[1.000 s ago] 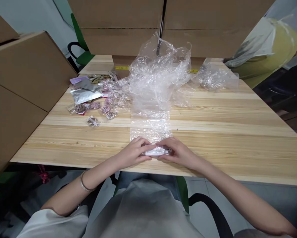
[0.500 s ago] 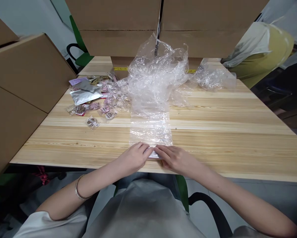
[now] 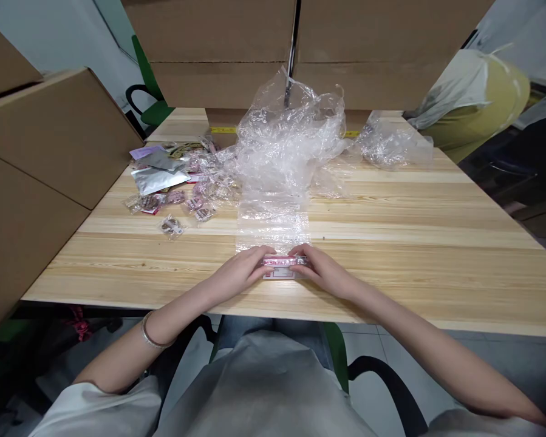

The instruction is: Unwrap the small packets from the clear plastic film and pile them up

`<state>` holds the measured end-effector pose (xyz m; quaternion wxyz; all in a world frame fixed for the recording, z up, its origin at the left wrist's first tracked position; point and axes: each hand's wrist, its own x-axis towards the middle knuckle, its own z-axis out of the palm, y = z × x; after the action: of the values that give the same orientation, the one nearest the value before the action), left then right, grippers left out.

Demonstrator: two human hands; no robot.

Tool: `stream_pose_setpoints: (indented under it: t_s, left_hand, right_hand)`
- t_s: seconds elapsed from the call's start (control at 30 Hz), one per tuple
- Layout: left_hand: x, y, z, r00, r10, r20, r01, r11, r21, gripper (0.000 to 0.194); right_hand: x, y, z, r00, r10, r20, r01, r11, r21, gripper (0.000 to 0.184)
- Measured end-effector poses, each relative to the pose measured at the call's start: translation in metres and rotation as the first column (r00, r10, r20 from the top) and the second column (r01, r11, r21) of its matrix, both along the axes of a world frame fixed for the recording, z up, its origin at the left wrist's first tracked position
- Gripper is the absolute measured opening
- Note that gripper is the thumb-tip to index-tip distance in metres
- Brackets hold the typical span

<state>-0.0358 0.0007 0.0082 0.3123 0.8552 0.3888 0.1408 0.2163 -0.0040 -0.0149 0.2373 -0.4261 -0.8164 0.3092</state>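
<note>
My left hand (image 3: 242,268) is closed on the left end of a small flat packet, white with a red stripe (image 3: 279,273). At its other end, my right hand (image 3: 328,272) grips it between thumb and fingers. What the packet contains cannot be made out. Behind it a strip of clear, wrinkled plastic film (image 3: 273,227) lies flat, and its near edge meets the packet. Farther back the film rises into a loose crumpled heap (image 3: 291,145).
Small wrapped packets (image 3: 204,212) and a silver pouch (image 3: 160,180) lie at the left on the wooden table (image 3: 413,243). More crumpled plastic (image 3: 393,145) sits back right. Cardboard boxes (image 3: 40,139) stand at the left and behind. A person in yellow (image 3: 477,115) is at far right.
Both hands have shifted slightly away from the table's front edge and farther apart. The packet's white and red face now shows between them, and less flat film lies in front of the heap.
</note>
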Motion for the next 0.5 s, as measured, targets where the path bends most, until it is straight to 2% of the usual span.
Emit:
stream_pose_setpoints:
  t_s: [0.07, 0.13, 0.23, 0.33, 0.4, 0.5]
  left_hand:
    - [0.001, 0.003, -0.002, 0.999, -0.004, -0.036, 0.004, 1.0, 0.022, 0.031]
    - [0.001, 0.004, -0.005, 0.995, 0.015, -0.1, -0.005, 0.995, 0.103, 0.032]
    - [0.002, 0.001, -0.009, 0.984, 0.066, -0.163, -0.019, 0.96, 0.278, 0.034]
    - [0.002, -0.005, -0.013, 0.978, -0.024, -0.206, 0.09, 0.943, 0.32, 0.052]
    - [0.001, -0.008, -0.016, 0.969, -0.089, -0.231, 0.159, 0.939, 0.305, 0.061]
    - [-0.001, -0.011, -0.016, 0.962, -0.103, -0.253, 0.181, 0.933, 0.31, 0.049]
  right_hand:
    - [-0.002, 0.005, -0.003, 1.0, -0.03, -0.009, 0.029, 0.999, -0.026, 0.023]
    - [-0.004, 0.009, -0.005, 0.999, -0.037, 0.024, 0.037, 0.999, 0.0, 0.02]
    - [-0.006, 0.011, -0.007, 0.991, -0.051, 0.125, 0.036, 0.993, 0.116, 0.022]
    - [-0.007, 0.004, -0.009, 0.975, -0.104, 0.194, 0.046, 0.958, 0.282, 0.026]
    - [-0.007, -0.004, -0.01, 0.982, -0.029, 0.188, -0.032, 0.948, 0.318, 0.03]
    - [-0.004, -0.014, -0.014, 0.978, 0.148, 0.149, -0.184, 0.945, 0.269, 0.043]
